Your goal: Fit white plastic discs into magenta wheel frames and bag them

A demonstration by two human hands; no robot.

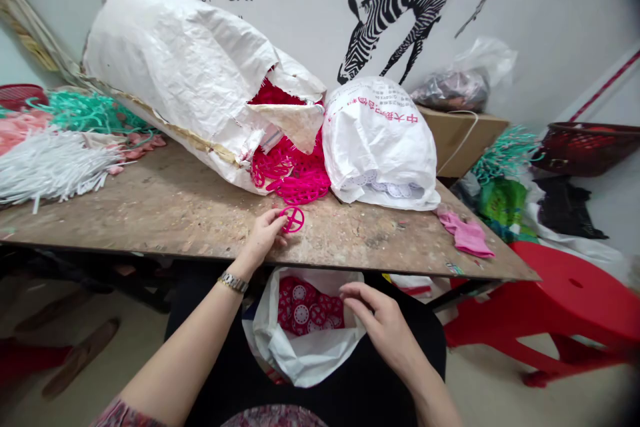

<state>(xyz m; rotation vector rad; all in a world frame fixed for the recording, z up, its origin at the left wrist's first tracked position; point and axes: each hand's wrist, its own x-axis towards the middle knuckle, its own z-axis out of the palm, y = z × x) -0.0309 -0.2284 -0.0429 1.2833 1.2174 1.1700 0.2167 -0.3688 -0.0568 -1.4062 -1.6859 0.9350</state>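
My left hand point(265, 235) reaches onto the worn wooden table point(175, 207) and pinches a small pink plastic wheel point(293, 219) by its rim. Just beyond it a heap of pink plastic wheels point(295, 177) spills from a big torn white sack point(190, 73). My right hand point(377, 320) hovers over my lap with fingers loosely curled, touching the edge of a white plastic bag point(305, 347) that holds several assembled pink-and-white wheels point(307, 310). Nothing shows in the right hand.
A knotted white bag with red print point(380, 140) holds white discs. White strips point(50, 163), green plastic pieces point(85, 112) and pink cloth point(467, 233) lie on the table. A red stool point(565, 307) stands at right, with a cardboard box point(465, 137) and a dark red basket point(585, 147) behind.
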